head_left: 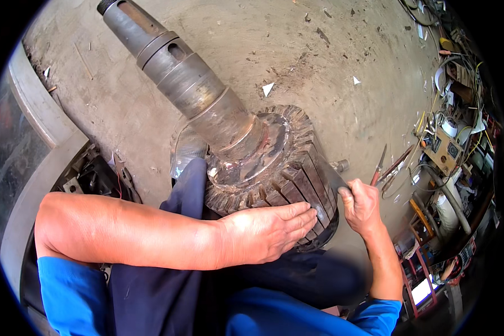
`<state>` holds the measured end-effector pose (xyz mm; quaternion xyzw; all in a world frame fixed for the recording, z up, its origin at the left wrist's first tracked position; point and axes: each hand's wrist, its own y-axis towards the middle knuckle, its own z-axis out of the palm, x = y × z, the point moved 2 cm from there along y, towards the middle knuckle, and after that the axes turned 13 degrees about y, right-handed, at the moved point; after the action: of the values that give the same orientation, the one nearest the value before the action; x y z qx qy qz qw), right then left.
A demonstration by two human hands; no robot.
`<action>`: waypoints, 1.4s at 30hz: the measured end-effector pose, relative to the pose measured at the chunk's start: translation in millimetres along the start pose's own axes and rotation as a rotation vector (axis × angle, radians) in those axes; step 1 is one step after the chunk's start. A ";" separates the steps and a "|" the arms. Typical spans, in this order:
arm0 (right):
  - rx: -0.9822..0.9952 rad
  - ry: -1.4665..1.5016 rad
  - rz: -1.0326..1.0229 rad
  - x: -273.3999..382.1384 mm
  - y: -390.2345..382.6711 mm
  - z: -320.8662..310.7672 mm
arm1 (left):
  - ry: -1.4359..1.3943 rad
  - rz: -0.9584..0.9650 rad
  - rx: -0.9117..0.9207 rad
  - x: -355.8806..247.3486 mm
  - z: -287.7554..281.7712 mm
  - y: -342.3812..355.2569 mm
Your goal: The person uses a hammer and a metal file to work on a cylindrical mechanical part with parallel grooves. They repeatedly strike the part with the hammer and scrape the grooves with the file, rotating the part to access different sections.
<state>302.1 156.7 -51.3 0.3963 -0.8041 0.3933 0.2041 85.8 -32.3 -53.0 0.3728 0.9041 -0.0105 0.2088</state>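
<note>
Head: rough, slotted metal drum (281,183)

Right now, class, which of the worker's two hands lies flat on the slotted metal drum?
The left hand, its fingers stretched across the slotted metal drum; the right hand, at the drum's right, is curled closed.

On my feed I have the left hand (270,232) on the near side of the rotor (298,182), the right hand (362,206) just right of it, the shaft (191,84) ahead-left of both, clutter (445,150) farther right.
</note>
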 end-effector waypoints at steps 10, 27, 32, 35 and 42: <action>0.096 0.110 0.002 0.0 27.2 -18.4 | -0.026 0.053 0.042 26.8 -11.6 -0.9; -0.132 -0.353 0.057 3.1 -24.7 5.5 | 0.112 -0.064 0.146 4.8 0.8 4.3; -0.196 -0.378 0.118 2.5 -29.7 14.8 | 0.277 -0.053 0.048 -4.3 0.3 0.4; -0.264 -0.247 0.160 2.4 -30.6 36.3 | 0.370 -0.042 -0.018 -5.0 7.3 -3.2; -0.310 -0.321 0.192 -5.4 -11.6 43.8 | 0.327 -0.008 -0.117 -3.3 11.9 -1.5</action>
<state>313.8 120.1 -75.9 0.3396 -0.9109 0.2148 0.0936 91.2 -37.6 -62.8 0.3530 0.9266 0.1020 0.0802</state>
